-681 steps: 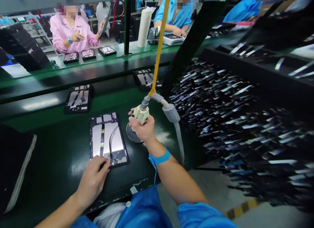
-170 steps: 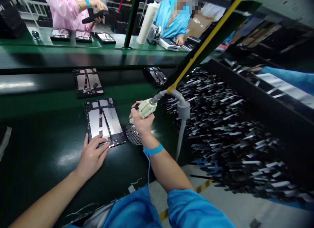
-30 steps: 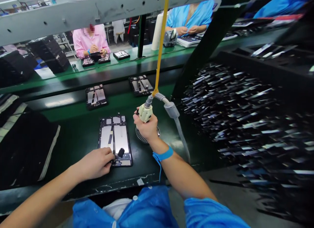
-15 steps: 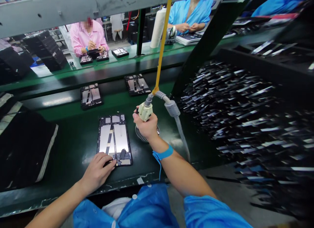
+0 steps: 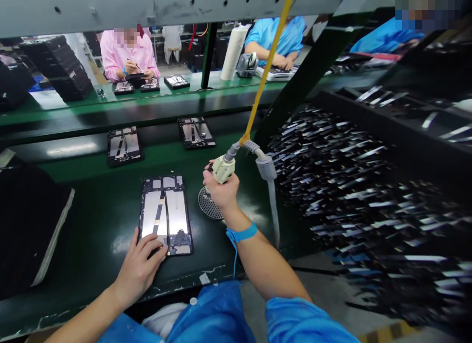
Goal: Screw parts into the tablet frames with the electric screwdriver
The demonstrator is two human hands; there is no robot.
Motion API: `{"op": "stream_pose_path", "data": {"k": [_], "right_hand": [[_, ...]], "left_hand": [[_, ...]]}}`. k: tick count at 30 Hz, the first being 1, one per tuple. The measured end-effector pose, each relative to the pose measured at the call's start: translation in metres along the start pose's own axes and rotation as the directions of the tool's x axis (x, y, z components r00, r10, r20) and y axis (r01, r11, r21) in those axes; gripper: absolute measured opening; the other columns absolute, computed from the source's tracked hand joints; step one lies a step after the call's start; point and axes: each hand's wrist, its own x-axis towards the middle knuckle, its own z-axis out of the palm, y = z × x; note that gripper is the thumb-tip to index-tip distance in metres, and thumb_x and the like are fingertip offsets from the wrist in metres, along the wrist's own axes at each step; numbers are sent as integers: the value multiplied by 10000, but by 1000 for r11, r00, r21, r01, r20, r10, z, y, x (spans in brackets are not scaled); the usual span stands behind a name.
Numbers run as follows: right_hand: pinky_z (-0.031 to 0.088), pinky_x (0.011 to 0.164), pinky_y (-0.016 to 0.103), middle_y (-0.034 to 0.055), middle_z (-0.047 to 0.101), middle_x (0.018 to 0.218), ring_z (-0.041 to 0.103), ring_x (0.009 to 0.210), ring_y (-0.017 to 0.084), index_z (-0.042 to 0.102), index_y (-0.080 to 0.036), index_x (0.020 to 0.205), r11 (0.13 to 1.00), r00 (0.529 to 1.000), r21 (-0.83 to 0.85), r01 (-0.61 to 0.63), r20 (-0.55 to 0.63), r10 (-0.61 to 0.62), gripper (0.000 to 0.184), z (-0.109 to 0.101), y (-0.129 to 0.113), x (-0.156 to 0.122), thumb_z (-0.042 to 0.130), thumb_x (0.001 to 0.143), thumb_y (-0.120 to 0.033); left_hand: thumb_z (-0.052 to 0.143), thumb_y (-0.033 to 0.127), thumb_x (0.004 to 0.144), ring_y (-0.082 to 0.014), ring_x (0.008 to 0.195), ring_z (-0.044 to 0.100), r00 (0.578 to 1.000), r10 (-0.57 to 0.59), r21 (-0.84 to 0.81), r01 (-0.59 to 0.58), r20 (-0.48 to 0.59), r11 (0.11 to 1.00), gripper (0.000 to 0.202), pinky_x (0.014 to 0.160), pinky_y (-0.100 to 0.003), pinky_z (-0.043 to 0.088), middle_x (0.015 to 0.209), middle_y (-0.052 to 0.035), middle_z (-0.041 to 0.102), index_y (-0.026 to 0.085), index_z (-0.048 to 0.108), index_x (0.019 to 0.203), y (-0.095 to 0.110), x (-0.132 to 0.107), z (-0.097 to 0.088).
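An opened tablet (image 5: pixel 175 205), its silver inside facing up, lies on the green bench in front of me. My left hand (image 5: pixel 142 262) rests at its lower left corner, thumb and bent fingers closed on that edge; whether a small part is under the fingertips is hidden. Wrapped in my right hand (image 5: pixel 224 188) is a cream electric screwdriver (image 5: pixel 223 168), hanging from a yellow cord (image 5: pixel 267 70) with a grey cable at its top. Its lower end is hidden by my hand. Just below stands a round perforated metal dish (image 5: pixel 209 205).
Two more opened tablets (image 5: pixel 124 145) (image 5: pixel 196 132) lie farther back. At left rises a dark stack (image 5: pixel 33 230); at right a large heap of dark strip-like pieces (image 5: pixel 354 185). A slanted green post (image 5: pixel 295 77) stands behind. Co-workers sit across the bench, one in pink (image 5: pixel 129 53).
My view has shifted slightly, so the bench things sit a little farther left. The screwdriver has moved right relative to the dish, showing more of it. My left hand stays on the tablet.
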Motion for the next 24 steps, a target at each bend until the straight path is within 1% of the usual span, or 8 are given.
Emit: {"op": "stream_pose_path", "data": {"k": [3,6,7,10,12,14,17,24], "right_hand": [[596,687,322,32,712,926,690,752,176,689,-213,1063,1000,1000,1,-16,4,16,271,1,5,0,752,847,-363],[597,689,321,36,714,931,693,759,177,689,-213,1061,1000,1000,1,-26,10,26,271,4,9,-2,754,846,-364],[597,688,321,38,715,933,694,760,177,690,-212,1062,1000,999,-2,-27,18,27,273,4,10,-3,754,846,-366],[598,682,319,43,716,931,694,755,178,689,-209,1067,999,999,-21,-27,42,28,285,6,13,-5,751,843,-374],[598,681,319,43,716,929,694,753,177,688,-209,1081,999,999,-27,-26,42,27,295,6,15,-5,748,844,-374],[597,684,319,43,717,936,694,753,175,687,-210,1096,999,999,-27,-23,36,24,301,6,16,-6,745,847,-369],[595,685,316,45,720,946,691,743,169,686,-208,1116,999,999,-31,-26,35,27,317,6,18,-6,743,847,-366],[589,667,309,42,723,929,680,704,155,683,-195,1098,998,998,-45,-55,20,56,331,7,20,-7,748,825,-372]], "left_hand": [[585,37,958,-275,1192,634,999,-34,2,34,-12,999,341,1184,-692,353,1128,-106,705,192,661,1252,4,-3,2],[583,75,976,-298,1217,623,994,-105,-6,105,-42,994,332,1139,-728,377,1150,-103,694,249,690,1237,4,-3,6],[587,98,984,-307,1227,619,990,-128,-19,127,-58,992,313,1118,-724,401,1157,-102,692,264,703,1222,2,-2,7],[611,184,998,-301,1213,634,983,-165,-73,159,-84,984,219,1070,-640,484,1143,-90,702,278,739,1150,-7,12,13],[629,231,998,-289,1187,654,983,-171,-86,165,-73,983,166,1067,-603,494,1122,-76,715,272,758,1094,-14,26,18],[636,254,997,-286,1170,666,983,-174,-75,169,-66,983,145,1071,-594,486,1106,-69,725,263,770,1052,-20,39,23],[633,245,998,-285,1174,667,982,-160,-67,154,-96,986,150,1073,-575,481,1100,-79,731,243,772,1054,-24,51,27],[627,208,995,-289,1206,657,985,-131,-76,123,-114,990,172,1089,-572,466,1114,-88,730,240,765,1091,-25,49,28]]}}
